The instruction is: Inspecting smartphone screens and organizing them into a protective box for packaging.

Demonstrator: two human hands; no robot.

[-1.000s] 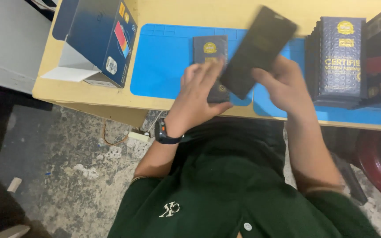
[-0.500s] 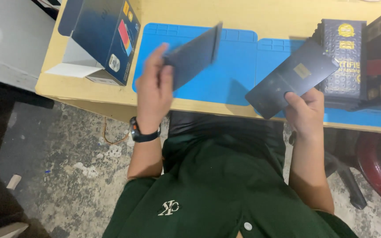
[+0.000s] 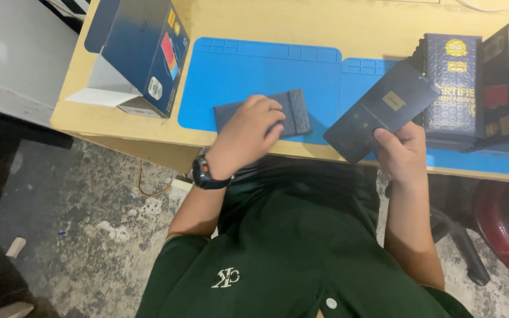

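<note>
A person in a green shirt works at a wooden table (image 3: 325, 23) covered by a blue mat (image 3: 248, 76). The left hand (image 3: 244, 136), a dark watch (image 3: 202, 172) on its wrist, presses palm-down with curled fingers on a flat dark-blue box part (image 3: 293, 112) lying on the mat near the table's front edge; its long axis runs roughly parallel to that edge, and its right end shows beyond the fingertips. The right hand (image 3: 405, 154) grips the lower edge of a second flat dark-blue sleeve (image 3: 382, 110), held clear of the table just above the front edge, its long axis tilted up toward the far right. Just beyond its upper end stands a stack of dark printed boxes (image 3: 453, 88) at the right edge. An opened blue carton (image 3: 142, 53) sits at the left corner. Bare mat lies open between carton and left hand.
</note>
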